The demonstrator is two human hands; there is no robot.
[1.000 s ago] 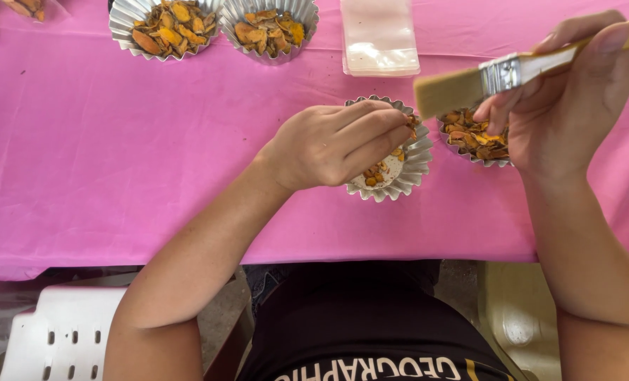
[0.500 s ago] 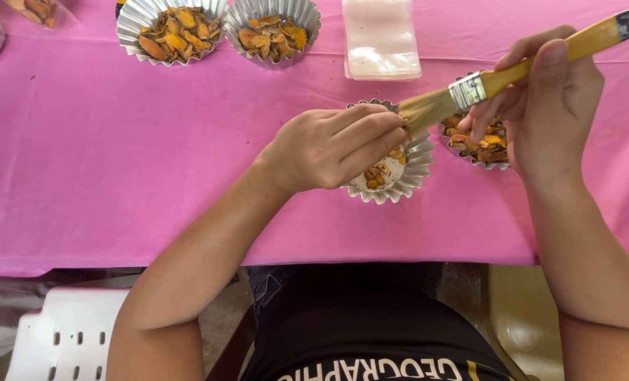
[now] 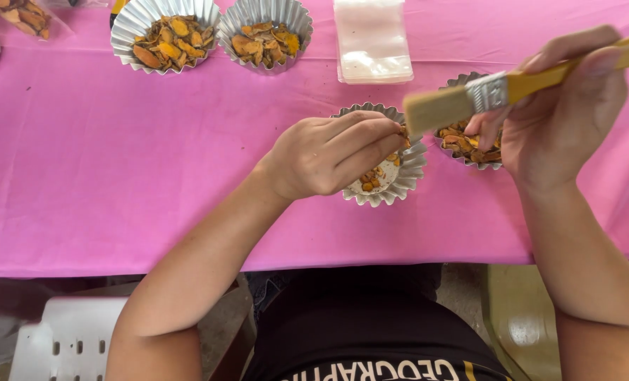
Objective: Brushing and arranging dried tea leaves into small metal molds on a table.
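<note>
- While the left hand (image 3: 325,155) is curled over the foil cup (image 3: 392,185) near the middle of the table, its fingertips are pinched together on what looks like a small orange-brown slice at the cup's far rim; the slice itself is mostly covered, so the hold cannot be confirmed.
- A paintbrush (image 3: 469,97) with a yellow handle and pale bristles is gripped in the closed right hand (image 3: 558,120), held in the air just above and to the right of that cup, bristles pointing left.
- A few dried slices are seen in the bottom of the middle cup, with much of its pale floor bare, so it is judged to be partly emptied or only partly filled; which of the two cannot be told.
- A second foil cup (image 3: 462,144) of slices lies toward the right edge of the pink tablecloth (image 3: 152,183), half hidden behind the right hand and the brush.
- Two fuller cups (image 3: 166,35) (image 3: 265,32) are set along the far edge, left of centre, and appear untouched.
- A stack of clear plastic bags (image 3: 371,42) is laid at the far edge beside them; no slice is seen in any bag, so bagging is judged not yet begun.
- At the far left corner, a bag of slices (image 3: 22,14) and a foil rim are cut off by the frame and are hard to make out.
- Below the near edge, a white plastic chair (image 3: 68,339) is partly seen.
</note>
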